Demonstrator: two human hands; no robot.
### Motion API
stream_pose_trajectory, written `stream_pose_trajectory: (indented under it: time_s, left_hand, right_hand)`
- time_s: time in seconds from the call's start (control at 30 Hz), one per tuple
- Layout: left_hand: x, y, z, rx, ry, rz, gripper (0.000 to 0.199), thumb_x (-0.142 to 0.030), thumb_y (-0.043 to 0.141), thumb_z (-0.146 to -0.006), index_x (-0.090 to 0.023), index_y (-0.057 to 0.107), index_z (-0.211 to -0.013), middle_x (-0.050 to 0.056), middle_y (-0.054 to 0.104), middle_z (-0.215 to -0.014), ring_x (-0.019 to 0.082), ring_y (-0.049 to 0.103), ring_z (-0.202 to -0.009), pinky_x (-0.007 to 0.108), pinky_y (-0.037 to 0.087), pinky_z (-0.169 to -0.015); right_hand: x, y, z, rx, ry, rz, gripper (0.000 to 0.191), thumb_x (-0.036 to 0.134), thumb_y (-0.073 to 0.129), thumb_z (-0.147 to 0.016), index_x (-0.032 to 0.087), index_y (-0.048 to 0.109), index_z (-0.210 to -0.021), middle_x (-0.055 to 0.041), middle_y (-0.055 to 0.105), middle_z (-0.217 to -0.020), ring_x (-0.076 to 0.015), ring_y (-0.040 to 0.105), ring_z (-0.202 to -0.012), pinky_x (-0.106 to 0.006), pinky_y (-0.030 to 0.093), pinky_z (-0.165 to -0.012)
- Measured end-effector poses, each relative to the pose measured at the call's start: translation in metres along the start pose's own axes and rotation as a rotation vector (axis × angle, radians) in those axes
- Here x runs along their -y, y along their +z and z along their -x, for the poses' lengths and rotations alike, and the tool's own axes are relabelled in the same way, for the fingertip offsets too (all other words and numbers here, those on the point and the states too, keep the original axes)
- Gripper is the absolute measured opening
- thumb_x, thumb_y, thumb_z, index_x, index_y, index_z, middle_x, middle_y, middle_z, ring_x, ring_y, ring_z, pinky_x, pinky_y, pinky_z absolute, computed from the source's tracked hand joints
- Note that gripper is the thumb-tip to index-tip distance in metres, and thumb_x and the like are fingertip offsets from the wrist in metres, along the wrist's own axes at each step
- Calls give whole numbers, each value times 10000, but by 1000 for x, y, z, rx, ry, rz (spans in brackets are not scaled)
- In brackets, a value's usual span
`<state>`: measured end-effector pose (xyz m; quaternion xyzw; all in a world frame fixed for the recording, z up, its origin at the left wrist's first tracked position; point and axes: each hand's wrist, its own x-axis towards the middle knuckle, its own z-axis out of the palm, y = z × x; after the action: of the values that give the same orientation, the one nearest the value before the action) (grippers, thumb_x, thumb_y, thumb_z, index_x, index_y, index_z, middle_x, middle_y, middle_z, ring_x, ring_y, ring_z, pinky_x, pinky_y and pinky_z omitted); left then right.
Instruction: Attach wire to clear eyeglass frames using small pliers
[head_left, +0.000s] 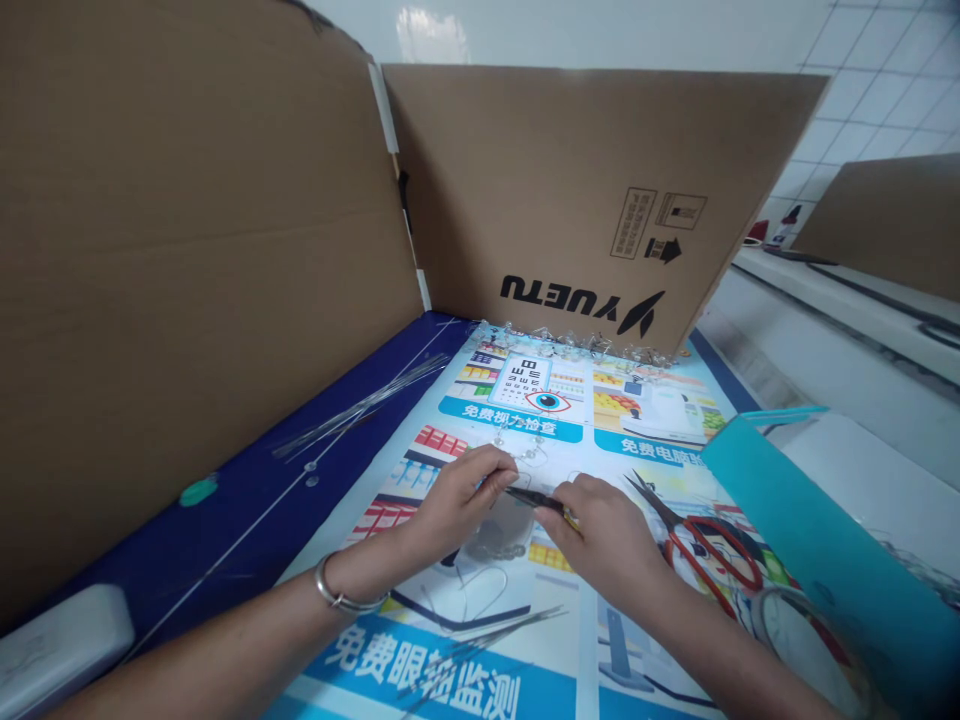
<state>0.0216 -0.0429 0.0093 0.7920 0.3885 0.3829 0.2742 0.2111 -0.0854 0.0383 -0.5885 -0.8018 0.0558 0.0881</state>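
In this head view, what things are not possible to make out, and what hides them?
Head view:
- Small dark tool: one end hidden by the right hand.
- Clear beaded pieces far off: too small.
- Round object, lower right: cut off by the bottom edge.

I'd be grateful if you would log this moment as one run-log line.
right hand: holds dark tweezers | left hand: at their tip | beside: red-handled scissors
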Motion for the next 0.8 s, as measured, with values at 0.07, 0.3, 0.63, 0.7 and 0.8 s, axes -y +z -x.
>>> stream_pose_trajectory:
  time_s: [0.07,0.3,0.63,0.7,0.8]
  left_hand:
    - [-1,-1,0,7,-2,18,161,-243,411,-867,-157,532,-802,16,539,-759,116,483,-711,234,376,-655]
    - [-3,-2,-2,23,-5,51,173,-245,410,-867,-155,525,-774,15,531,-747,116,476,-709,235,372,-654]
    - [-3,-1,-3,40,-12,82,200,-272,414,-867,-158,528,-748,14,526,-740,123,474,-725,239,372,-672]
    - [-3,-1,-3,40,-24,93,204,-278,415,-867,-156,527,-747,15,528,-747,125,477,-734,239,372,-679]
    - [-4,-1,-2,46,-47,107,203,-281,415,-867,-156,527,-753,14,528,-754,124,478,-741,238,371,-681]
  right_hand:
    - [-1,1,0,7,-1,-24,350,467,344,-870,215,580,-817,-36,567,-800,-155,526,-775,-247,319,-637]
    - [-2,0,0,21,3,-26,354,467,356,-865,204,587,-814,-42,571,-801,-152,532,-779,-243,327,-639]
    - [1,-2,0,1,7,24,342,464,375,-857,205,598,-841,-55,578,-828,-170,525,-777,-264,322,-647]
    - [2,-2,1,4,8,18,341,463,376,-857,205,598,-834,-55,579,-825,-170,524,-779,-262,322,-646]
    - [2,-1,1,5,6,-3,337,464,374,-858,208,592,-826,-49,577,-819,-165,526,-776,-255,322,-640]
